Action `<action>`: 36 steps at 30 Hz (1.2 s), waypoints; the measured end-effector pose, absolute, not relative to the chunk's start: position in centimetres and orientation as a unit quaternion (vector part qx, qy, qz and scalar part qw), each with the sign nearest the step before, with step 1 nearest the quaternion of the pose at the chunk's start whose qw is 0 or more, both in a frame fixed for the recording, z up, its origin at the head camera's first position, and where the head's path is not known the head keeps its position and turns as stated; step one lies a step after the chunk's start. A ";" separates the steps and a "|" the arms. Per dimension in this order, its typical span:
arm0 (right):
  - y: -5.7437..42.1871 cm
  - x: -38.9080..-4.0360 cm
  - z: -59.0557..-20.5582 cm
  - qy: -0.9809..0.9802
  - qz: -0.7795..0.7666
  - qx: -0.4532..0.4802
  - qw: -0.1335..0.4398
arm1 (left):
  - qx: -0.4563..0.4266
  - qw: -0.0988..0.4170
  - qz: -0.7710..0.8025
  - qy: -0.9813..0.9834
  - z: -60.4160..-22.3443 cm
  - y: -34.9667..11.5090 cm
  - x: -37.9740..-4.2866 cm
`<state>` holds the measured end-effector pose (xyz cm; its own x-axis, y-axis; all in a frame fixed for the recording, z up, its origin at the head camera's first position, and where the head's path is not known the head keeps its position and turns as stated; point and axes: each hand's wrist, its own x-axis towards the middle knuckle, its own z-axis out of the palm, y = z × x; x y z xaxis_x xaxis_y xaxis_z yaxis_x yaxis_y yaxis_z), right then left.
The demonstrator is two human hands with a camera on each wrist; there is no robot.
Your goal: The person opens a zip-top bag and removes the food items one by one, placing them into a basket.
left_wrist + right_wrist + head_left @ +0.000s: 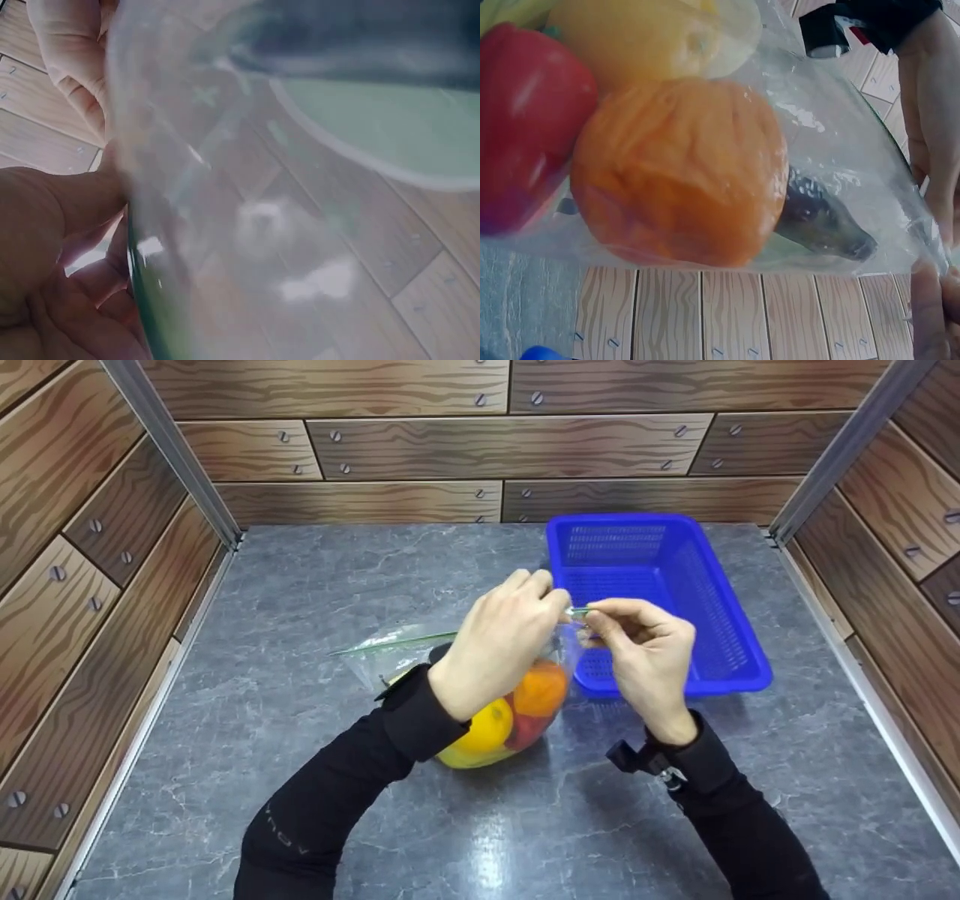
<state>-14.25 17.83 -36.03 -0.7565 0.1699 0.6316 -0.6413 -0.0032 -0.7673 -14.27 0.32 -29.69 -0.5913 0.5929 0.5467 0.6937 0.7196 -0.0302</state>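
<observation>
Zip bag: the clear plastic bag, filled with produce, stands at the centre of the head frame on the grey marbled tabletop; its green zip strip runs along the top, partly behind the left hand.
Left hand: at the middle of the head frame, back of the hand up, its grip together on the zip edge, fingers curled and pinching it.
Right hand: just right of it, its grip clamped on the right end of the same edge, between thumb and forefinger.
Orange pumpkin-like piece: in the bag's right part, ribbed and rounded, large at the centre of the right wrist view.
Yellow fruit: round, lower left of the orange piece.
Red produce: glossy, at the left of the right wrist view, touching the orange piece.
Dark tapered item: right of the orange piece in that view; its kind is unclear.
Blue basket: perforated plastic, upper right of the head frame, partly behind the right hand.
Sleeves: black, entering from the bottom edge.
Walls: wood-patterned panels across the top and both sides.
</observation>
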 end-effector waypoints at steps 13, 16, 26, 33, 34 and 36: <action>19.0 -14.8 -36.1 -0.626 0.694 0.177 0.308 | -0.333 0.278 -0.133 -0.891 -30.2 -2.9 -13.9; 19.1 -14.9 -36.2 -0.622 0.699 0.175 0.305 | -0.330 0.285 -0.139 -0.889 -30.4 -3.5 -13.7; 20.0 -15.0 -36.6 -0.617 0.707 0.160 0.305 | -0.303 0.298 -0.166 -0.890 -30.9 -5.7 -13.7; 20.4 -15.1 -36.8 -0.608 0.720 0.148 0.298 | -0.279 0.304 -0.181 -0.893 -31.0 -7.7 -13.3; 20.5 -15.1 -36.8 -0.609 0.721 0.147 0.297 | -0.275 0.305 -0.182 -0.893 -31.0 -7.9 -13.3; 20.6 -15.0 -36.8 -0.612 0.718 0.146 0.299 | -0.269 0.307 -0.186 -0.894 -31.1 -8.5 -13.2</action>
<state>-15.01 20.55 -36.76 -0.7791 0.2498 0.5750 -0.6072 -0.0723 -0.7913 -13.17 -8.54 -31.14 -0.6671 0.3665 0.6486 0.5951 0.7859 0.1680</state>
